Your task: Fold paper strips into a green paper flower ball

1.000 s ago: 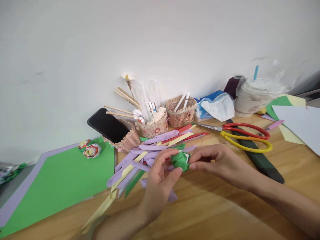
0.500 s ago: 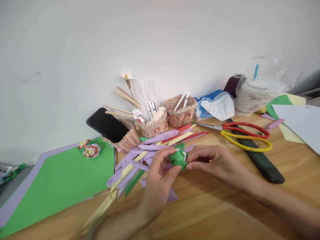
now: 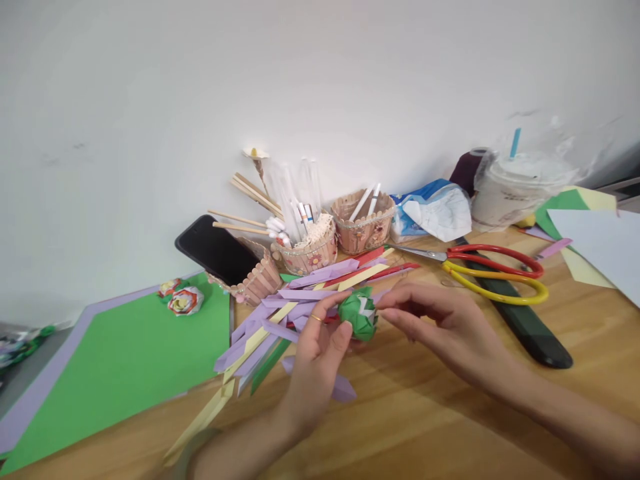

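Two folded-paper rosettes [image 3: 185, 301] rest on a green sheet [image 3: 150, 353] towards the left end of our wooden table [image 3: 400, 413], set apart from the loose paper, perhaps to avoid crushing. By the far edge, a phone [image 3: 215, 250] leans in a craft-stick basket [image 3: 263, 280], whose walls seem to prop its tilt. Near the middle, beside a heap of paper strips [image 3: 265, 330], our left hand [image 3: 313, 363] clamps a green folded-paper ball [image 3: 358, 317] between thumb and fingers, presumably to steady it with its right side exposed. There, our right hand [image 3: 460, 327] brings thumb and index fingertips close together; whether they pinch paper, we cannot tell. Farther right, scissors [image 3: 445, 257] lie across a dark strip [image 3: 535, 337], handles rightward, likely within easy reach. A lidded cup [image 3: 505, 200] stands towards the far right corner.
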Demonstrator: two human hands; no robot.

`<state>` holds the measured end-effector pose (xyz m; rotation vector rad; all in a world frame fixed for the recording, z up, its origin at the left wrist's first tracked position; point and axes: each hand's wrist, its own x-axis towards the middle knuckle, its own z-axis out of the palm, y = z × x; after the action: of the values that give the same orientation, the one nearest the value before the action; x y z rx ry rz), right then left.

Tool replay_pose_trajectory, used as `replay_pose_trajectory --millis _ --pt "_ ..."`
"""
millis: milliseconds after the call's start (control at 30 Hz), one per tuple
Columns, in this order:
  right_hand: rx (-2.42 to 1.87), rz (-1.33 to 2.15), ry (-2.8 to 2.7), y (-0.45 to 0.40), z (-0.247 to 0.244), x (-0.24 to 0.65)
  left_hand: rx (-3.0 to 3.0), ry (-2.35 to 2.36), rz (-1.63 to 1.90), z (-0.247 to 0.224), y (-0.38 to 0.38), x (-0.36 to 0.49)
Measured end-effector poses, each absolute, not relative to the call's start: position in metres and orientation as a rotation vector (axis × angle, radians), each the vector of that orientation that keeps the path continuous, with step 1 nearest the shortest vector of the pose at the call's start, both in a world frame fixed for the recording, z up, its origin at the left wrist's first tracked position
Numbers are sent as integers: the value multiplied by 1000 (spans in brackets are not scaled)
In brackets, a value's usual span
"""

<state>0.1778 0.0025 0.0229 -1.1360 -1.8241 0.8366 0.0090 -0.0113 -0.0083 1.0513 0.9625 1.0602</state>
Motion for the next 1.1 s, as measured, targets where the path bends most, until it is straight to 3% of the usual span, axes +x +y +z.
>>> replay_pose_trajectory --millis 233,700,1100 --pt "-751 376 -2117 -3 20 181 1059 937 1085 -16 -12 8" --pt "-984 524 -2032 -2 19 177 1125 842 1034 -9 -12 10" --pt "-911 376 -2014 -8 21 174 991 958 1120 -12 -10 8"
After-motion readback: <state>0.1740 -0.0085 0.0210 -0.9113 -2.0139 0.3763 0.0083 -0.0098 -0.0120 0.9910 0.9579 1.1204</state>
